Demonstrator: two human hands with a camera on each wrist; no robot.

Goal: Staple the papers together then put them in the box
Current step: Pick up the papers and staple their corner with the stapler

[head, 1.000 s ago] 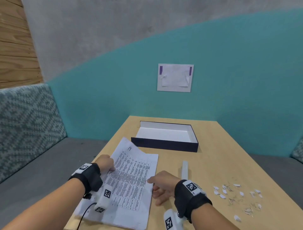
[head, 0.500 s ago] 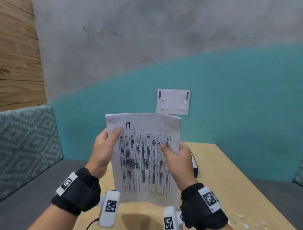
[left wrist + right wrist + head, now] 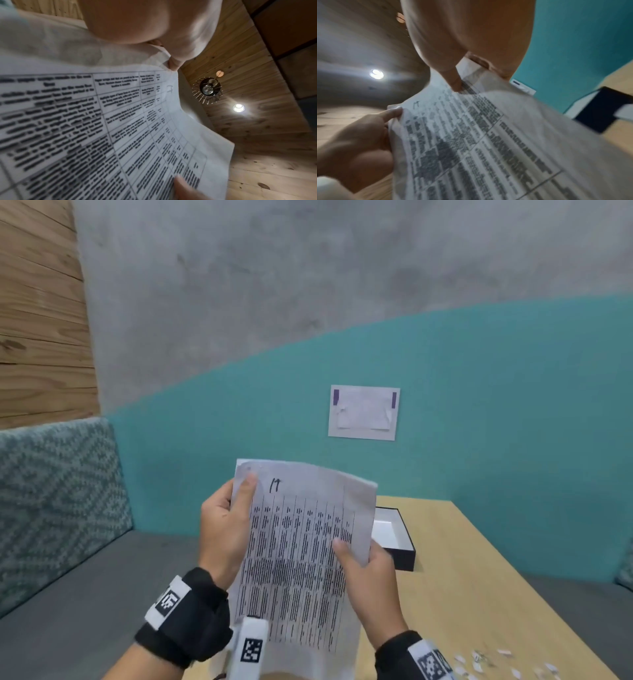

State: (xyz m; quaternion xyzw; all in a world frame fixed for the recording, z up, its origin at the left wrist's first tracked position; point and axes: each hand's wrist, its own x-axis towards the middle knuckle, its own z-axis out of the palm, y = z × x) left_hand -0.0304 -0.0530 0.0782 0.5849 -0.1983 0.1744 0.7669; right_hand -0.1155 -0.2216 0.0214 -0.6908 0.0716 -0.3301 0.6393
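1. We hold the printed white paper sheets (image 3: 301, 546) upright between our hands, likely to square their edges for stapling
2. Left hand (image 3: 224, 529) pinches the upper edge; right hand (image 3: 368, 573) clamps the side
3. The dark open box (image 3: 399, 539) sits on the wooden counter (image 3: 479, 594) just beyond our right hand

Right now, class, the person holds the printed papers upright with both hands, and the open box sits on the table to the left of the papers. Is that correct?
Not quite. The box sits to the right of the papers, partly behind them, as the head view shows. The rest stands: the left hand and the right hand hold the papers upright, and the box is open on the table.
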